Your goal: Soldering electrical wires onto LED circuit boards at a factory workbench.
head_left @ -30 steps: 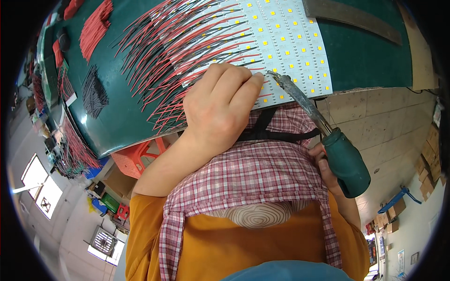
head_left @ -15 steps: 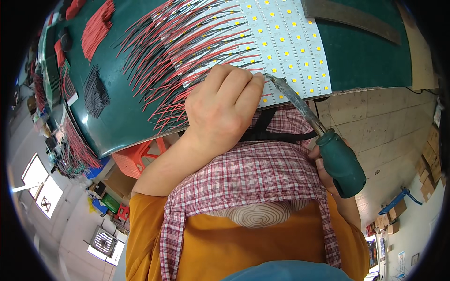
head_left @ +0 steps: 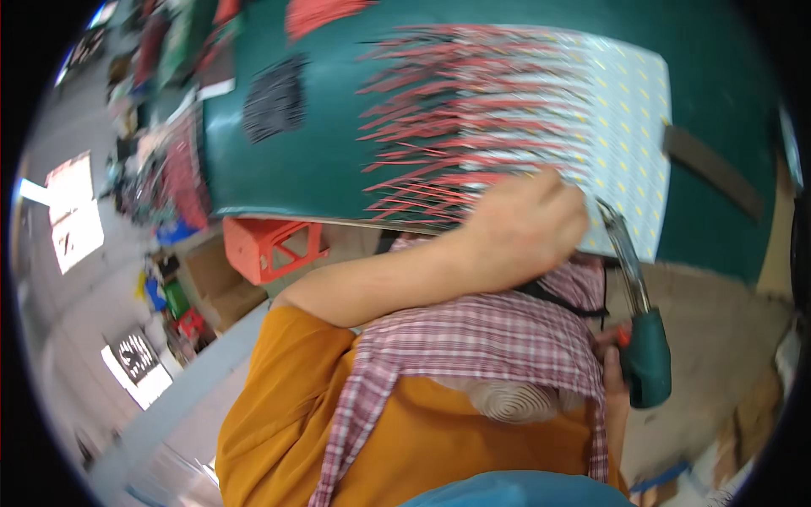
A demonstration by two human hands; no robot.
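Note:
A white LED circuit board (head_left: pixel 629 127) with small yellow squares lies on the green tabletop. Rows of red and black wires (head_left: pixel 414 127) spread leftward from it in a fringe. Over the board's near part my left hand (head_left: pixel 532 224) is closed, fingers curled down; its fingertips and whatever they pinch are hidden and blurred. My right hand (head_left: pixel 612 367), partly hidden, grips the green handle of a soldering iron (head_left: pixel 646 363). The iron's metal shaft slants up to the board, and its dark tip is just right of my left fingers. I cannot tell whether the tip touches the board.
A flat brownish metal bar (head_left: pixel 714 169) lies right of the board. On the table's left are a bundle of dark wires (head_left: pixel 276 97) and a bundle of red wires (head_left: pixel 325 13). A red plastic stool (head_left: pixel 266 249) stands below the table's near edge.
The view has swung, so the board, wires and both hands appear further right and lower, with blur. My left hand stays closed beside the iron's tip, and my right hand keeps its grip.

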